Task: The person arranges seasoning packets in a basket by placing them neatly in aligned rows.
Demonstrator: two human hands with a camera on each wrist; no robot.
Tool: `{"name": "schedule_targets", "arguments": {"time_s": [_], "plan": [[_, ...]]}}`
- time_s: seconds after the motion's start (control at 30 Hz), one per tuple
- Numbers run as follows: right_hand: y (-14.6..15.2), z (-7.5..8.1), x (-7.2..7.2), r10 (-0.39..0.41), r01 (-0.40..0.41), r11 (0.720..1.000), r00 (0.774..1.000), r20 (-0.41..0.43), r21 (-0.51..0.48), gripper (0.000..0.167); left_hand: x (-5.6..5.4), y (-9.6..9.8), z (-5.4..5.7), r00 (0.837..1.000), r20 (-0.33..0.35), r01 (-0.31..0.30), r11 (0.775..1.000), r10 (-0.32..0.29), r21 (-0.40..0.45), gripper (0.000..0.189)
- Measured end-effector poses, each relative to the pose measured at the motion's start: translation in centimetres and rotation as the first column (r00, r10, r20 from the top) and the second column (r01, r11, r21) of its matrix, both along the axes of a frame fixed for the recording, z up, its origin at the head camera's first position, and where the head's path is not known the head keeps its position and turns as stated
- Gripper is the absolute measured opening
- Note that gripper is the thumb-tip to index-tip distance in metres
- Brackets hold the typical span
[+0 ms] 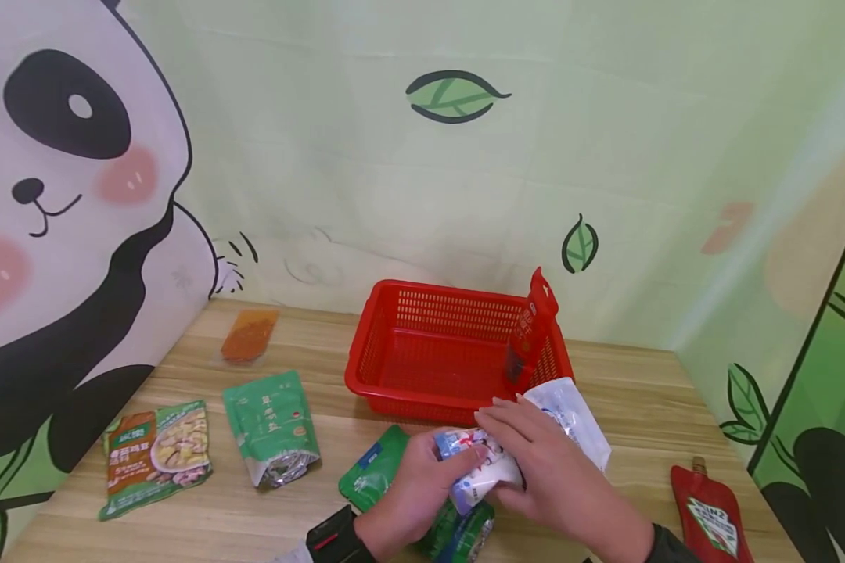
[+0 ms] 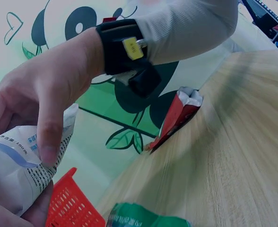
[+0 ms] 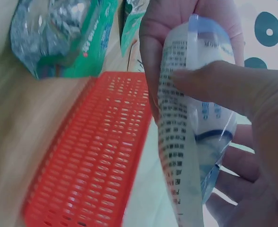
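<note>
At six o'clock from the basket [image 1: 442, 363]: packet [image 1: 494, 471] held, left hand [image 1: 417, 486] pinching at nine, right hand [image 1: 551, 471] pinching at three.

From the head view's centre, a Heinz pouch [image 1: 710, 516] is noted at four o'clock and a soup-mix packet [image 1: 156, 461] at eight; a panda [image 1: 56, 176] is printed between nine and ten.
</note>
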State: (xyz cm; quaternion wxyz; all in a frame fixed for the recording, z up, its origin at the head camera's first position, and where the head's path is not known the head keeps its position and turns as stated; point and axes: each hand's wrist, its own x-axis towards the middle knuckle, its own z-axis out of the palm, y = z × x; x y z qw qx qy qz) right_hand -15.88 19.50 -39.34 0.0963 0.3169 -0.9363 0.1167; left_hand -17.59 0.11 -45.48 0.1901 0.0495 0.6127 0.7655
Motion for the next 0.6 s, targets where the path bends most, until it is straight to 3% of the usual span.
{"name": "schedule_targets", "arguments": {"time_s": [0.2, 0.27, 0.33, 0.4, 0.5, 0.57, 0.6], "plan": [[0.1, -0.7, 0.8, -0.026, 0.045, 0.978, 0.995, 0.092, -0.206, 0.082, -0.1, -0.5, -0.1, 0.998, 0.003, -0.063, 0.996, 0.063, 0.056, 0.048], [0.1, -1.0, 1.1, -0.014, 0.042, 0.949, 0.996, 0.093, -0.313, 0.076, -0.1, -0.5, -0.2, 0.997, -0.001, -0.079, 0.993, 0.079, 0.089, 0.049], [0.1, -1.3, 1.4, 0.008, 0.033, 0.903, 0.996, 0.094, -0.428, 0.068, -0.2, -0.4, -0.1, 0.994, -0.002, -0.109, 0.988, 0.110, 0.114, 0.050], [0.1, -1.7, 1.7, 0.054, 0.007, 0.829, 0.994, 0.092, -0.559, 0.058, -0.2, -0.4, 0.0, 0.988, 0.001, -0.150, 0.979, 0.151, 0.137, 0.051], [0.0, -2.3, 2.2, 0.079, 0.052, 0.687, 0.986, 0.146, -0.725, 0.042, -0.3, -0.4, 0.3, 0.975, 0.011, -0.221, 0.965, 0.222, 0.142, 0.055], [-0.2, -2.6, 2.3, 0.031, 0.167, 0.559, 0.975, 0.222, -0.812, 0.027, -0.2, -0.4, 0.4, 0.966, 0.019, -0.258, 0.955, 0.258, 0.145, 0.057], [-0.3, -2.7, 2.4, -0.005, 0.255, 0.486, 0.957, 0.289, -0.836, 0.018, -0.1, -0.4, 0.5, 0.962, 0.020, -0.271, 0.951, 0.271, 0.147, 0.058]]}}
